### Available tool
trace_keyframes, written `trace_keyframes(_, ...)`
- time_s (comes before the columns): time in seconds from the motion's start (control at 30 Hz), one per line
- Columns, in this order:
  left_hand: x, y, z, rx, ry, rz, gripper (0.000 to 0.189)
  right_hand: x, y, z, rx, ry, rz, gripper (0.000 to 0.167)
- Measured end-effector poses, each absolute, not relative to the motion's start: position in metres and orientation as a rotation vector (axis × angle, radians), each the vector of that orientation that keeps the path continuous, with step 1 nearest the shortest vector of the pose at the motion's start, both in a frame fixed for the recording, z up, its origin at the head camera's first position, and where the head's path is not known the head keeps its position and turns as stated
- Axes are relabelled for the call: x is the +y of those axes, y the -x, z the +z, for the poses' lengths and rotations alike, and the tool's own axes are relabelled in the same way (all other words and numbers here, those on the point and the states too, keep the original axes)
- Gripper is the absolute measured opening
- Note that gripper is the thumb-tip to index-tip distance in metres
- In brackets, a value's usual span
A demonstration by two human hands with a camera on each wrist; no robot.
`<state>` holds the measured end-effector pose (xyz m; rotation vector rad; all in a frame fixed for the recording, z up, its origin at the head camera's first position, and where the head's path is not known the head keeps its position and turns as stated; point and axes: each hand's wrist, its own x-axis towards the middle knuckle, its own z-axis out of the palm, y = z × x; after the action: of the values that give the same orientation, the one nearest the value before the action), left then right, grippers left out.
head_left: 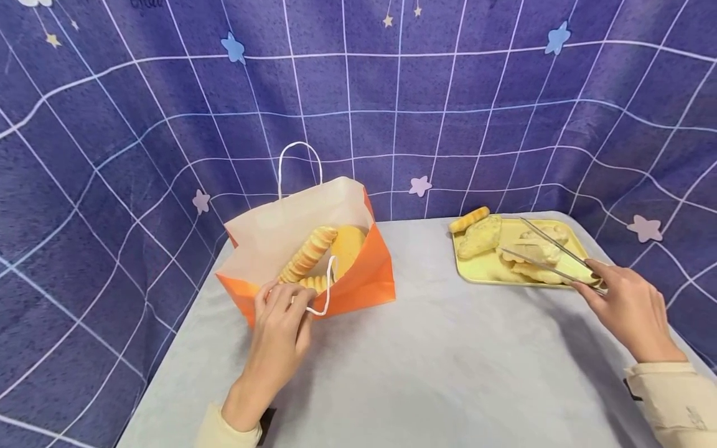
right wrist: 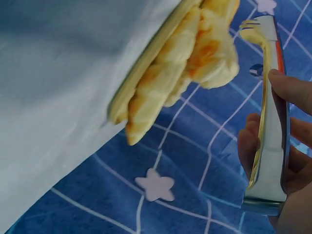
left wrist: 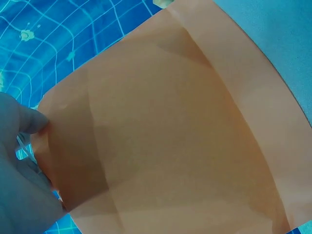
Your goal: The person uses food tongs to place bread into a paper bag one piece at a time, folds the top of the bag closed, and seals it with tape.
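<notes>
- Tongs point(right wrist: 273, 141) sat in our right hand point(head_left: 630, 311), clamped between thumb and fingers.
- Their tips stood apart over the tray point(head_left: 470, 275), at the bread point(head_left: 540, 250); we could not tell whether they touched it.
- Our left hand point(head_left: 280, 333) gripped the near rim of the bag point(head_left: 370, 280), fingers closed on the paper just beside the near handle point(head_left: 328, 292).
- The bag stood open on our left, orange outside and pale within, its far handle point(head_left: 299, 144) looped upright.
- Inside it we saw a tilted ridged roll point(head_left: 308, 254), part of a second roll point(head_left: 317, 284) and a rounded yellow-orange piece point(head_left: 348, 244).
- To our right, several pale pieces of bread lay on the yellow tray, with a small roll point(head_left: 469, 219) at its far left corner.
- Tray and bag rested well apart on our table point(head_left: 420, 373), before a starry cloth point(head_left: 370, 87).
</notes>
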<state>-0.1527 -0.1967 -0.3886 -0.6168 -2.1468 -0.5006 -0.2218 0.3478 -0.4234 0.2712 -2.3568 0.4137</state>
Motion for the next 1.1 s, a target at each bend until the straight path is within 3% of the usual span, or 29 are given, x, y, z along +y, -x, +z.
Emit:
trace_keyframes(0.6,-0.198,0.152,-0.389,-2.145,0.609,-0.494,0.018,0.377,0.221,-0.437,-2.324,-0.372,0.284,0.043)
trace_keyframes(1.1,-0.2,0.152,-0.39,-2.148,0.613,-0.493,0.019,0.384,0.217,-0.44,-2.358,-0.324,0.217,0.047)
